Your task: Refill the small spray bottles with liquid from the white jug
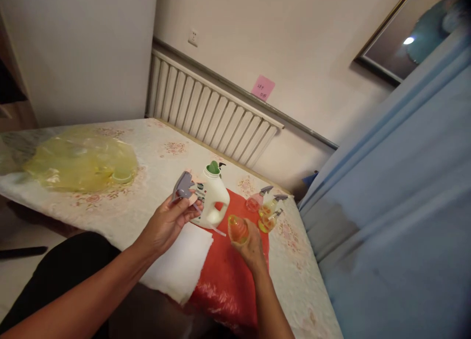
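My left hand is closed around a grey spray trigger head, whose thin pale dip tube points toward the right. In my right hand is a clear spray bottle without its head, tilted with its open end to the left; it looks orange against the red sheet. Between and behind the hands stands a large white jug with a handle and a green spout at its open top. Right of it, several small spray bottles with grey trigger heads are grouped together.
A red plastic sheet and a white paper towel lie on the flowered tablecloth. At the far left rests a yellow plastic bag. Behind the table is a radiator; a blue curtain hangs along the right side.
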### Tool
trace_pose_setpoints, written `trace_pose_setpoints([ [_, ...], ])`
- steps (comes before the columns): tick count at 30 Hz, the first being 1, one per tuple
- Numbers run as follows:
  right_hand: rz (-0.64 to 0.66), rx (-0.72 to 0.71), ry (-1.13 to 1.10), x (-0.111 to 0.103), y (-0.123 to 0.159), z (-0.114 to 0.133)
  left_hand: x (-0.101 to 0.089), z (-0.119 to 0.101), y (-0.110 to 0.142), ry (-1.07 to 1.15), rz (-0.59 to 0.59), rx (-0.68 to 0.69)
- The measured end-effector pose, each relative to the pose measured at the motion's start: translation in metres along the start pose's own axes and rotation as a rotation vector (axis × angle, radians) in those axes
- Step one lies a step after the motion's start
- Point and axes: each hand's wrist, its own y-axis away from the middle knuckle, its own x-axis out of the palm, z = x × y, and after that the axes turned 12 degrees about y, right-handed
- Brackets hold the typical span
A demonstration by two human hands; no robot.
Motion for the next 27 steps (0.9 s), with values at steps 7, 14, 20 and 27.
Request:
trace_pose_setpoints([
  [7, -0.006, 0.144, -0.226, 0.011, 0.042, -0.004, 0.029, 0.012, 0.001, -0.11, 0.037, 0.074],
  [14, -0.145, 0.124, -0.331, 0.017, 0.054, -0.003, 0.041, 0.02, 0.004, -0.19, 0.073, 0.058],
  [20, -0.126, 0.123, -0.396, 0.017, 0.061, 0.003, 0.045, 0.023, 0.01, -0.239, 0.1, 0.05],
  [27, -0.111, 0.09, -0.429, 0.009, 0.061, 0.022, 0.035, 0.048, 0.019, -0.442, 0.131, -0.031],
])
